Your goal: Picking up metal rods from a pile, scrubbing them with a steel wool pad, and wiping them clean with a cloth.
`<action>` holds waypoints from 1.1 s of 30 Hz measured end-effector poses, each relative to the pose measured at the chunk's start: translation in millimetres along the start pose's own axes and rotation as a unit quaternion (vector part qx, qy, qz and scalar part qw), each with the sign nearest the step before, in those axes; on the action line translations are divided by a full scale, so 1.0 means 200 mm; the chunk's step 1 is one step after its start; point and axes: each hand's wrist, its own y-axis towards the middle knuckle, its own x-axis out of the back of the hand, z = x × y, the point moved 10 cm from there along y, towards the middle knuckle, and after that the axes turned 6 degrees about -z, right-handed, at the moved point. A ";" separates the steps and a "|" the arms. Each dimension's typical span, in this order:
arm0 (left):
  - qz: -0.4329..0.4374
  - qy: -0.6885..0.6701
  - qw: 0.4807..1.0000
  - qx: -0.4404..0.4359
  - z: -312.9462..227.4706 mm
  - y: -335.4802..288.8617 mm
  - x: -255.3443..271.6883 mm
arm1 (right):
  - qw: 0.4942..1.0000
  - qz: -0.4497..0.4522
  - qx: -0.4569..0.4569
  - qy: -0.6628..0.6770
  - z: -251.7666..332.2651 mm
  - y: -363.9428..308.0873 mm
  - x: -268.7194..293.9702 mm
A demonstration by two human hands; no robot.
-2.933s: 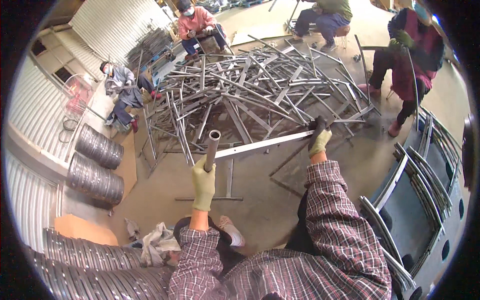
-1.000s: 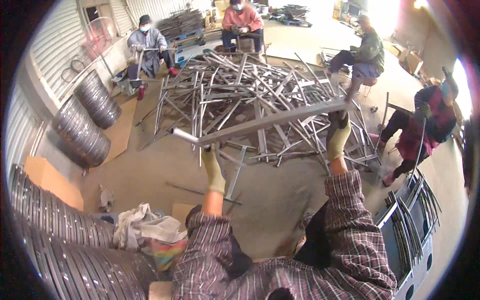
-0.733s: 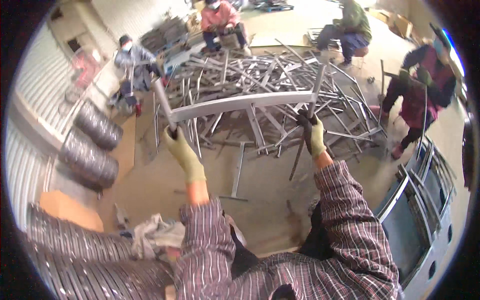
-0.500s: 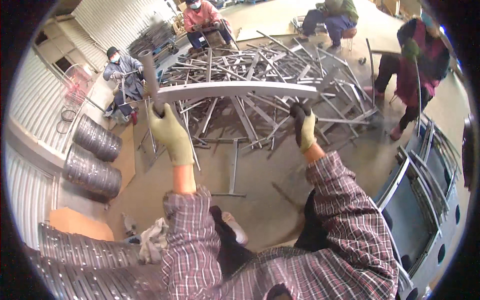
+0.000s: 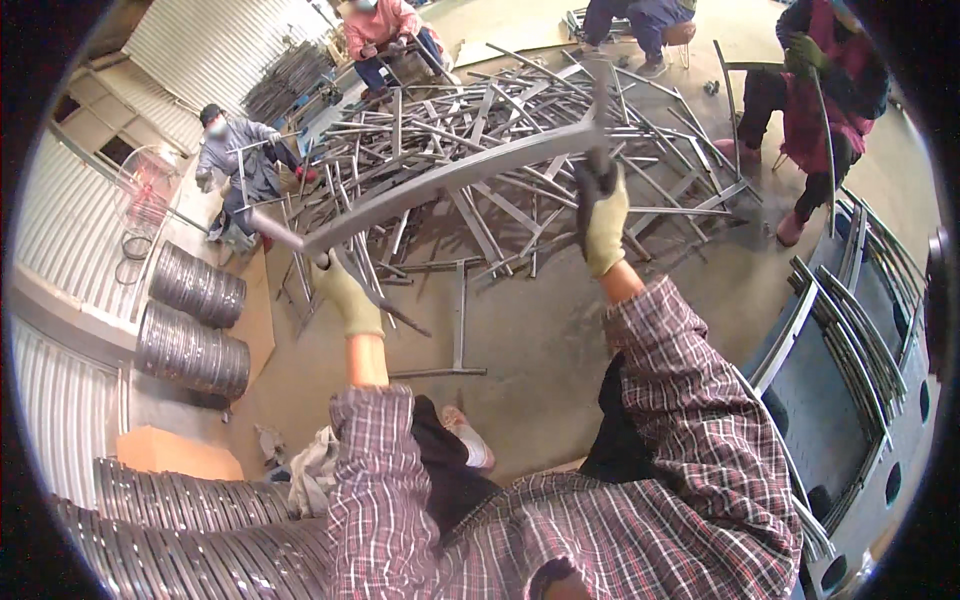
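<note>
Up in front of me I hold a grey H-shaped metal frame [image 5: 460,180], a long flat bar with a tube across each end. My left hand [image 5: 347,295], in a pale glove with a dark palm, is closed round the left-end tube. Higher up, my right hand [image 5: 603,212], gloved alike, grips the right-end tube. The frame slants, its right end above its left. Behind it lies a wide heap of similar metal frames [image 5: 510,225] on the floor. One H-shaped frame [image 5: 459,315] lies at the near edge of that heap.
Coils of dark metal hoops [image 5: 195,350] stand at the left, with more hoops [image 5: 190,545] lower left beside a cardboard sheet [image 5: 180,455]. At the right, curved bars rest on a blue-grey rack [image 5: 815,430]. Several seated co-workers surround the heap; one [image 5: 825,110] handles a frame. A fan [image 5: 150,185] stands left.
The held frame has tilted: its left end dropped and its right end rose. My right hand has moved up a little. My view has shifted slightly.
</note>
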 end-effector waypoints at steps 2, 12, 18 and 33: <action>-0.024 -0.052 0.998 0.008 0.10 -0.05 0.06 | 0.992 0.059 0.084 -0.069 0.14 0.02 -0.06; 0.131 -0.135 0.958 0.216 0.55 -0.36 -0.06 | 0.987 -0.005 0.045 -0.156 0.06 0.11 0.00; 0.056 -0.057 0.985 0.156 0.27 -0.18 0.21 | 0.994 0.045 -0.096 -0.023 -0.10 -0.10 -0.12; 0.158 0.100 0.951 -0.247 -0.45 -0.55 -0.17 | 0.943 0.093 -0.319 -0.015 -1.20 -0.31 0.28</action>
